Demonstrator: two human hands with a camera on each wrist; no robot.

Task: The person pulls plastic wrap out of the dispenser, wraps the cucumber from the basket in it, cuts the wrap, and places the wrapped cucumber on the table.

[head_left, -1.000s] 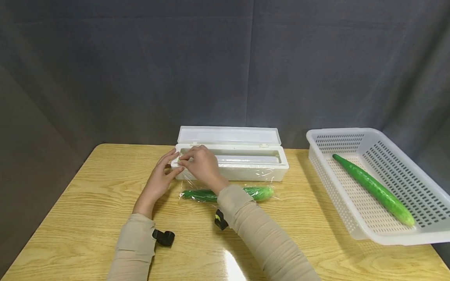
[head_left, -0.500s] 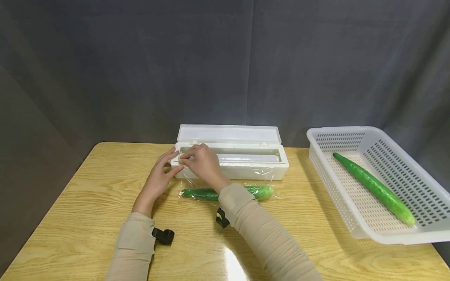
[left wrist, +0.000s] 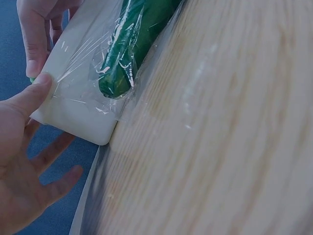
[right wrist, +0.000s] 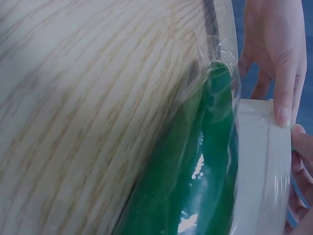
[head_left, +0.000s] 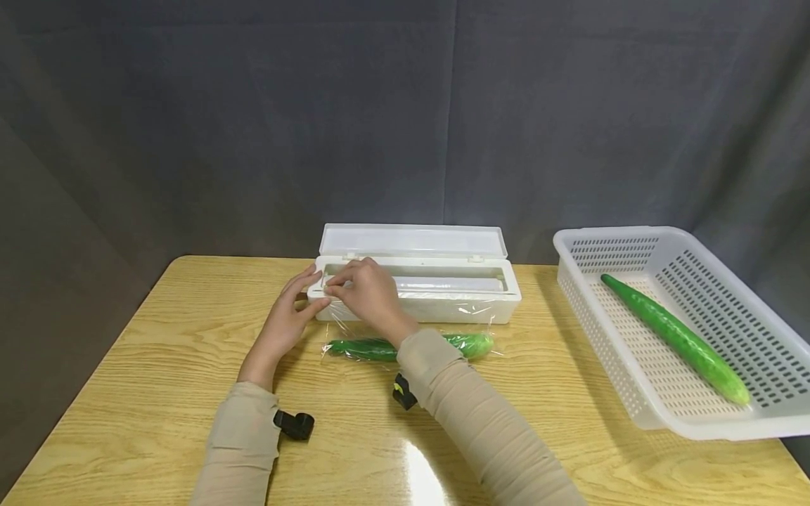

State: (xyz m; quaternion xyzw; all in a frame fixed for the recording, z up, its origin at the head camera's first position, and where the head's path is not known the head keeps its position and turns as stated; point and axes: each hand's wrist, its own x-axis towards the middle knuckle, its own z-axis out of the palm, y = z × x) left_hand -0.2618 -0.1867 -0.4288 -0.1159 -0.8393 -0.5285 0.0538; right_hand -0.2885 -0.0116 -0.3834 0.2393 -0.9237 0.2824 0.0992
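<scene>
Two bare hands in shot, the left hand (head_left: 285, 327) and the right hand (head_left: 367, 295), no gloves, no rings showing. Both arms wear snug beige long sleeves (head_left: 468, 414) reaching the wrists, fabric lightly creased. Each wrist carries a small black camera mount (head_left: 294, 425); the right one (head_left: 402, 392) shows a yellow-green mark.

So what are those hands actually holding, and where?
Both the left hand and right hand touch the wrap dispenser's left end; any pinch on the film cannot be told.
</scene>
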